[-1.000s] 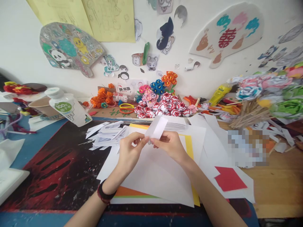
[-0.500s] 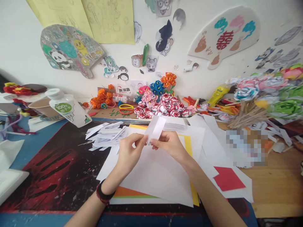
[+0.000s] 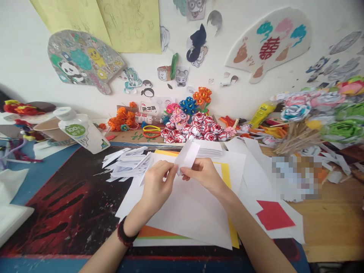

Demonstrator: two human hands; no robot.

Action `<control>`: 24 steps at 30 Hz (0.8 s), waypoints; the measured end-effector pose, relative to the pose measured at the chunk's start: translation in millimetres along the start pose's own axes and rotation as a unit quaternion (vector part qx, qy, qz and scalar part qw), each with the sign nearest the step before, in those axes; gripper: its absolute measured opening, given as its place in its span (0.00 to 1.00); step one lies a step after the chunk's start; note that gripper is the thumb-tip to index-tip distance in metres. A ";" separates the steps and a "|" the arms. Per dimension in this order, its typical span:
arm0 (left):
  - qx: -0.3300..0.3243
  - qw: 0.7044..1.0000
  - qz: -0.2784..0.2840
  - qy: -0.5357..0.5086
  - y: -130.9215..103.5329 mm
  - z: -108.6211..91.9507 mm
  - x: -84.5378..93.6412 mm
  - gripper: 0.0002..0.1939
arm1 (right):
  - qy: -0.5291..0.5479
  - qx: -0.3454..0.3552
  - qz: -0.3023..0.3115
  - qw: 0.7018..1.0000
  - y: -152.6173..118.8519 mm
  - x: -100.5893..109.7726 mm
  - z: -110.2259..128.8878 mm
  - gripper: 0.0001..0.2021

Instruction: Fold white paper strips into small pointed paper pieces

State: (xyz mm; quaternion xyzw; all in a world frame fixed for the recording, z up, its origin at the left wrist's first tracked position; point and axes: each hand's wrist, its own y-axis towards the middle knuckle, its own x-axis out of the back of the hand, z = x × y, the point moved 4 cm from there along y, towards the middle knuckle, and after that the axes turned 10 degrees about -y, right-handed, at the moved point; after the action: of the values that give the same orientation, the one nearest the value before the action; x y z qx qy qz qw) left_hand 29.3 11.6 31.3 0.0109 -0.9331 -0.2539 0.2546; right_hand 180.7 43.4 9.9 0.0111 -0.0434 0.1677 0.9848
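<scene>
Across the far side, a pale wall (image 3: 244, 93) dotted with cut-out drawings. Below, a blue tabletop (image 3: 65, 152), with a black-and-red painted surface (image 3: 105, 212) over its left and middle. Flat at center, a large white sheet (image 3: 196, 212), with yellow, orange and green edges peeking out from underneath. High at far right, a white fan-shaped piece (image 3: 280, 49) bearing red characters and colored clouds; opposite at far left, a gray fan-shaped piece (image 3: 85, 70) decorated with a panda. On the right, bunched on thin sticks, handmade flowers (image 3: 295, 112) in blue, pink and green.

At center, closed to a pinch on the near left edge of a folded white paper (image 3: 187, 153), with fingers curled: the left hand (image 3: 157, 184). Just beside, closed on the near right edge, thumb in front and fingers bent behind: the right hand (image 3: 206, 174). Beyond them, massed at the foot of the wall, red-and-white flowers (image 3: 199, 127). Left of center, heaped loosely, white paper strips (image 3: 127, 163); farther left, a white bottle (image 3: 81, 131) with a green label. To the right, lying flat, a red paper piece (image 3: 275, 215). Held tilted above the large sheet, between both hands, the folded paper itself, creased lengthwise. Around the left wrist, a dark wristband (image 3: 125, 233).
</scene>
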 end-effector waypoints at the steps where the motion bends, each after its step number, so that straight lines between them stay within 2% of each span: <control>1: 0.004 1.000 0.004 -0.007 0.3 -0.2 0.2 0.13 | -0.001 0.004 -0.004 1.000 -0.1 0.1 0.4 0.13; 7: 0.045 0.998 0.010 -0.050 4.8 2.1 3.5 0.13 | 0.009 0.026 -0.008 1.000 -1.3 0.3 3.9 0.12; 11: 0.074 0.993 0.034 -0.088 5.4 5.4 -0.5 0.16 | 0.009 0.029 -0.008 0.999 -1.6 0.5 5.0 0.11; 16: 0.105 0.990 0.031 -0.087 2.8 6.5 -4.4 0.19 | 0.010 0.040 -0.014 0.999 -2.3 1.8 5.8 0.10; 21: 0.098 0.988 0.082 -0.086 3.3 3.3 -7.2 0.20 | 0.007 0.047 -0.019 0.999 -2.2 2.9 6.0 0.09; 24: 0.094 0.987 0.090 -0.100 3.0 2.4 -8.3 0.18 | 0.007 0.051 -0.020 0.998 -2.0 2.3 5.5 0.09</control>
State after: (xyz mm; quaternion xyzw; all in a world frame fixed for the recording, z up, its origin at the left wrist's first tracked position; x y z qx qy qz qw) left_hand 35.6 16.6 27.0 -0.0745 -0.9706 -0.1412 0.1800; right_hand 183.2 42.0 15.6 0.0604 -0.0274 0.1503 0.9864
